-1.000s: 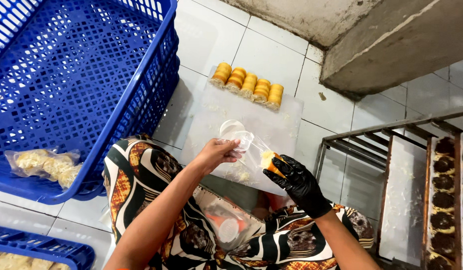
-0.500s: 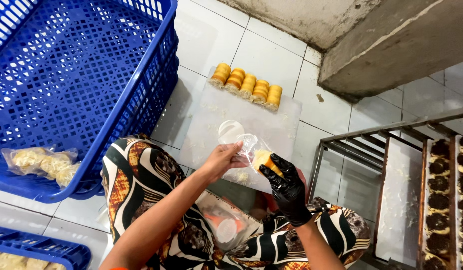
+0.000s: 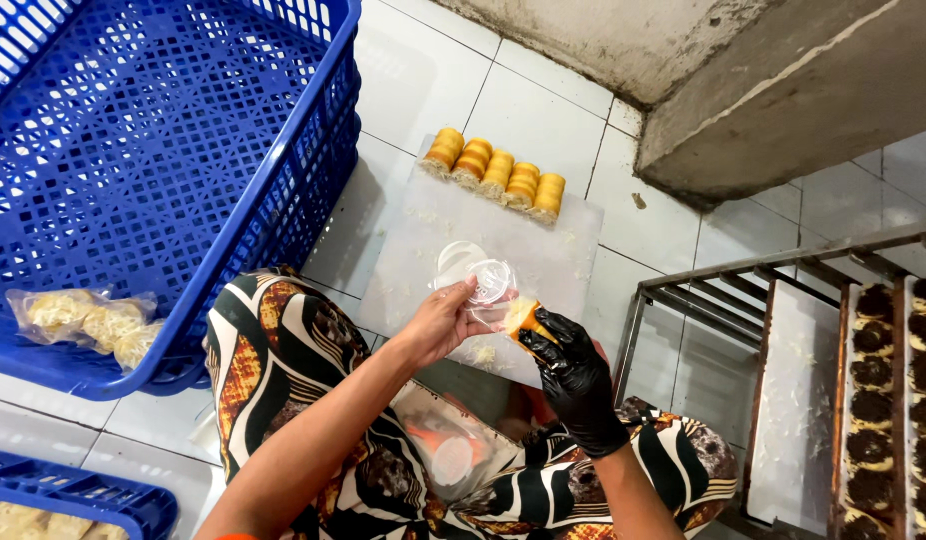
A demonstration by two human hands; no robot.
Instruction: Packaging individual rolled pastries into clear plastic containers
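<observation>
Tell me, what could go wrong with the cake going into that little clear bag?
The left hand holds the thin clear bag open, so it might slip or tear. The gloved right hand pinches the yellow cake at its end, so it may crumble. Crumbs already lie on the white board.

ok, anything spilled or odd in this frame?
Yes: pale crumbs or shreds lie scattered over the white board on the floor, below the row of yellow pastries. Only the right hand is gloved; the bare left hand holds the clear bag.
</observation>
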